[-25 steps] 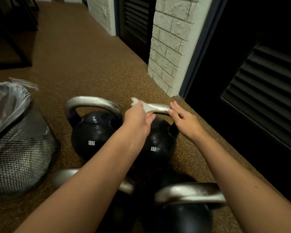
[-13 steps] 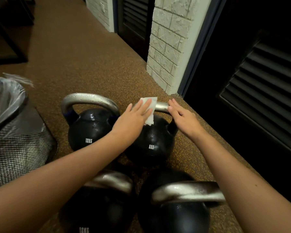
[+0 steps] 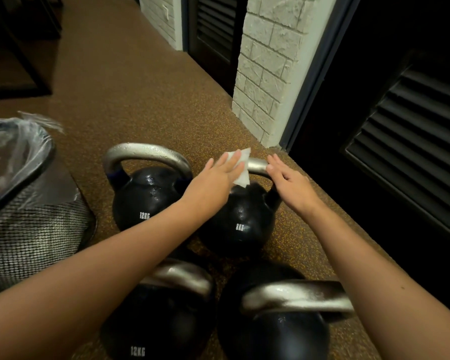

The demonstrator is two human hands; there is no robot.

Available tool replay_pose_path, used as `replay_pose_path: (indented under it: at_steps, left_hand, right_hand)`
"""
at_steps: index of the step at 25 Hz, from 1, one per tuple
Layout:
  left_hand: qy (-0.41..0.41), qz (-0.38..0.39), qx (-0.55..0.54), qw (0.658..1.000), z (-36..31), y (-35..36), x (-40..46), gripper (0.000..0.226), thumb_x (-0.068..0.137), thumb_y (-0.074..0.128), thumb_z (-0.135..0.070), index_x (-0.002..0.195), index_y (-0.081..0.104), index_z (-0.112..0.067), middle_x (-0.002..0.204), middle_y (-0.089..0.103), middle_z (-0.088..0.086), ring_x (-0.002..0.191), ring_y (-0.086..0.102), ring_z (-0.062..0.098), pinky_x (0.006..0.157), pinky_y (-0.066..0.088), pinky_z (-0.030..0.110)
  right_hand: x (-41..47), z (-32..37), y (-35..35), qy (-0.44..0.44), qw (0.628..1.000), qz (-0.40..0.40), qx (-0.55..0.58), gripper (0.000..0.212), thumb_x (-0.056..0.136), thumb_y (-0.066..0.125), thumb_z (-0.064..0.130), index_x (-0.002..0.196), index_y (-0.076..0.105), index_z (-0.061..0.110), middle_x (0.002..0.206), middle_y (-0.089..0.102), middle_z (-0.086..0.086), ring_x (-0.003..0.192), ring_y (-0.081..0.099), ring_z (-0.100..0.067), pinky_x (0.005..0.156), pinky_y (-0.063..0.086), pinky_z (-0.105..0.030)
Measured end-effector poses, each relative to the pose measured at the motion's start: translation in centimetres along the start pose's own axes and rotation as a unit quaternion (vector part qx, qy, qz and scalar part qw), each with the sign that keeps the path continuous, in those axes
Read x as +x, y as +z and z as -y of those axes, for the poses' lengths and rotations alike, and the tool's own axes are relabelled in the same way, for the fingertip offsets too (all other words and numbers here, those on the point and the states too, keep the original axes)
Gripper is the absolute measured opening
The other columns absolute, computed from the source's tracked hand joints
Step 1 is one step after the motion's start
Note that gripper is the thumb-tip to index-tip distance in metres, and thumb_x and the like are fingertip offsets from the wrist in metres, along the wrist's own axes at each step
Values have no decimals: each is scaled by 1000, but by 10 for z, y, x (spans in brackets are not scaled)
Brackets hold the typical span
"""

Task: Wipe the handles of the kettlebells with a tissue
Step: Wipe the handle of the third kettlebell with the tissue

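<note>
Nearest, two kettlebells are cut off by the bottom edge, one partly hidden under the left forearm. Farther along the floor, the left hand (image 3: 218, 175), fingers straight, presses the tissue (image 3: 242, 166) over the 8KG kettlebell's handle (image 3: 257, 165), hiding its left half. The right hand (image 3: 290, 180), fingers relaxed, touches the handle's right end.

Four kettlebells (image 3: 240, 224) — one tissue (image 3: 242, 166) — one bin (image 3: 24, 216)
</note>
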State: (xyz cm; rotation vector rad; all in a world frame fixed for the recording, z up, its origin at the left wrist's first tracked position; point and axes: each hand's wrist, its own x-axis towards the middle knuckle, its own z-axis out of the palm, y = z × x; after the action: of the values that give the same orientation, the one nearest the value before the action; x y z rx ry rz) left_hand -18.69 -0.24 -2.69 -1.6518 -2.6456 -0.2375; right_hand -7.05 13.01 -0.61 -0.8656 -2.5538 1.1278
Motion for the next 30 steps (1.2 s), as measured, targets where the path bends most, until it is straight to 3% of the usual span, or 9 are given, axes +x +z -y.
replay_pose_path:
  at_steps: [2,5,7,10,14,17,22,27,30]
  left_hand:
    - [-32,-22,-44,998,3,-1,-1,60,96,36,-2,149,12,-15,158,0,2,145,4,21,117,5,37]
    - [-2,-31,-11,999,-13,-3,2,56,96,38,-5,148,17,-12,158,6,4,145,7,25,116,7,39]
    - [-2,-40,-46,998,-17,-8,11,47,96,39,-8,143,31,-10,153,25,9,140,23,27,114,16,39]
    - [-102,-60,-206,971,3,-26,30,29,97,41,-17,115,60,-5,111,63,15,105,56,31,91,42,35]
    - [-121,-36,-231,965,18,-29,30,32,98,41,-24,95,64,-2,84,57,9,81,51,23,70,35,28]
    - [-64,-58,-242,967,21,-18,25,29,97,43,-24,91,64,-4,89,65,11,86,58,27,75,42,33]
    - [-179,-37,-303,935,45,-17,20,32,98,43,-25,92,64,-1,85,61,12,94,59,30,70,33,27]
    - [-130,-52,-331,933,26,-22,19,28,97,44,-26,94,67,-11,86,64,10,85,57,23,71,35,28]
    - [-148,-55,-328,931,34,-20,16,28,98,44,-25,93,66,-10,85,64,12,84,56,23,68,31,27]
  right_hand:
    - [0,1,1,1,1000,-7,-10,45,98,33,42,142,33,32,153,22,16,142,18,-8,117,7,-37]
    - [0,1,2,3,1000,-14,-8,45,98,34,42,142,34,32,152,24,16,141,19,-6,117,7,-37]
    - [1,2,1,1,1000,-14,0,44,98,35,42,141,36,31,151,27,15,141,21,-6,119,8,-36]
    - [0,1,1,5,1000,-14,-5,44,98,34,42,141,36,32,151,28,16,141,21,-7,119,10,-39]
    - [0,0,2,0,1000,-19,-19,44,99,34,42,142,35,32,151,27,15,141,21,-8,116,9,-33]
    - [1,-1,3,-5,999,-18,-26,45,99,34,41,142,34,31,152,26,14,142,20,-8,116,9,-33]
    - [3,-3,4,-8,999,-18,-27,45,99,34,40,142,34,30,152,26,13,142,20,-8,116,8,-32]
    - [1,-1,5,-1,1000,-26,0,44,98,36,38,141,36,30,152,27,13,142,21,-8,116,9,-31]
    - [-1,0,4,-5,1000,-28,0,43,98,36,38,141,36,31,151,28,13,141,21,-9,116,9,-31]
